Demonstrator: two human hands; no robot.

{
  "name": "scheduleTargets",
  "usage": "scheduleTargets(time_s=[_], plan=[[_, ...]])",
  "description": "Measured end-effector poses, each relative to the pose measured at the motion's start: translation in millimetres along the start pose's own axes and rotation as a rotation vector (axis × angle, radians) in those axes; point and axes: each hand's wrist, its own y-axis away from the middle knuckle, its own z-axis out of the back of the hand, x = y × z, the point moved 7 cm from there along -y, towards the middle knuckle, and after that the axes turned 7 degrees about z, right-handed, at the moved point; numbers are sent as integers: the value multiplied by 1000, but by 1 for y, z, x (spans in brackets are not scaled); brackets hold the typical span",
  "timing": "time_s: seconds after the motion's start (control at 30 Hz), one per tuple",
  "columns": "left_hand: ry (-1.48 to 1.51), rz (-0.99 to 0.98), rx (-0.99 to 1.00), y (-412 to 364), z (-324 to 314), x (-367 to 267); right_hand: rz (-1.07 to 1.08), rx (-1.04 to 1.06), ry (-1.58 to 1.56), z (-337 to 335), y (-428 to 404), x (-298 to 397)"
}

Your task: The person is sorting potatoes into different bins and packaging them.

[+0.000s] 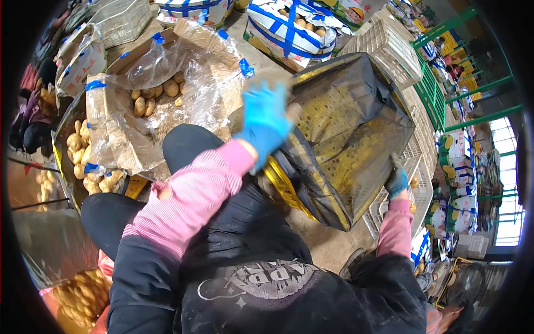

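My left hand (266,119), in a blue work glove and blurred by motion, is at the near left edge of a yellow crate lined with black film (348,137). Whether its fingers grip anything is not clear. At the crate's right side, my right hand (396,179), also gloved, holds the lined rim, its fingers partly hidden. Dark specks dot the yellow inside of the crate. Left of it stands an open cardboard box lined with clear plastic film (217,62), its flaps taped in blue, with several potatoes (170,88) and loose soil inside.
More potatoes (79,152) lie beyond the box's left flap. Blue-taped cartons of potatoes (288,35) stand ahead. White plastic crates (388,52) line the right side, beside a green metal rack (431,89). A sack of potatoes (81,298) lies at lower left. People sit at far left.
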Motion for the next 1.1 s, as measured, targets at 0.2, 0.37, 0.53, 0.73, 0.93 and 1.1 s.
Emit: scheduleTargets(time_s=[0.2, 0.37, 0.53, 0.73, 0.93, 1.1], plan=[[175, 458, 501, -29, -69, 89, 24, -162, 485, 36, -30, -20], [274, 452, 533, -29, -74, 71, -29, -293, 227, 3, 11, -1], [249, 377, 541, -41, -87, 94, -45, -258, 347, -2, -22, -5], [147, 254, 499, -53, -92, 90, -126, -257, 417, 4, -27, -4], [274, 263, 723, -60, -34, 102, -185, -238, 507, 58, -59, -1], [270, 456, 441, -61, 124, 194, 1036, -131, 1399, -172, 50, 93]])
